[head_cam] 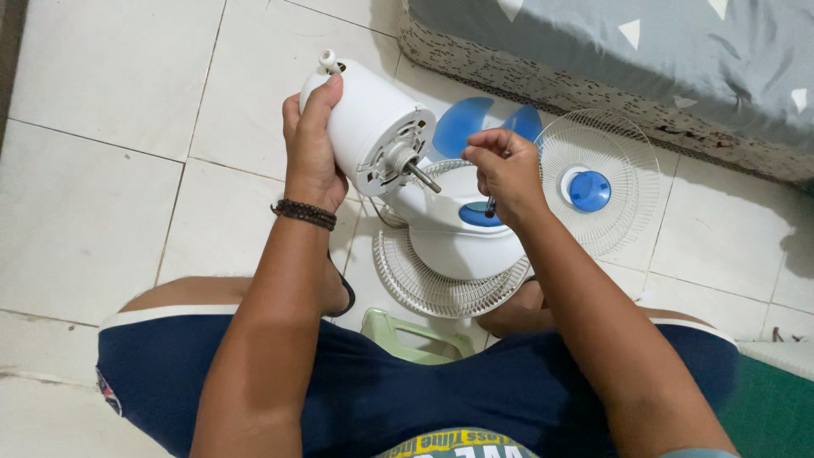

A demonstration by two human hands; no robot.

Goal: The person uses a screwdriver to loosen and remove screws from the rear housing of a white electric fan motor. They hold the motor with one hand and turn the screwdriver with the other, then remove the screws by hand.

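Your left hand (312, 144) is wrapped around the white fan motor housing (369, 123), fingers closed on its rounded back, holding it up off the floor with the bare metal shaft (421, 176) pointing down toward your right side. Your right hand (506, 170) is pinched shut on a thin dark tool (490, 206), likely a screwdriver, held just beside the shaft tip. Under the housing sits the white fan base (454, 242) with its blue button panel, resting on the rear grille (424, 288). The front grille (606, 182) and blue blade (465, 123) lie on the tile floor (93, 187) near the mattress edge (593, 93). The housing looks heavy for a one-handed hold; if your grip slackens it could drop onto the base or bend the grille. A slip of the tool might scratch the housing face or jab your palm, and any loose screw could roll under the bed
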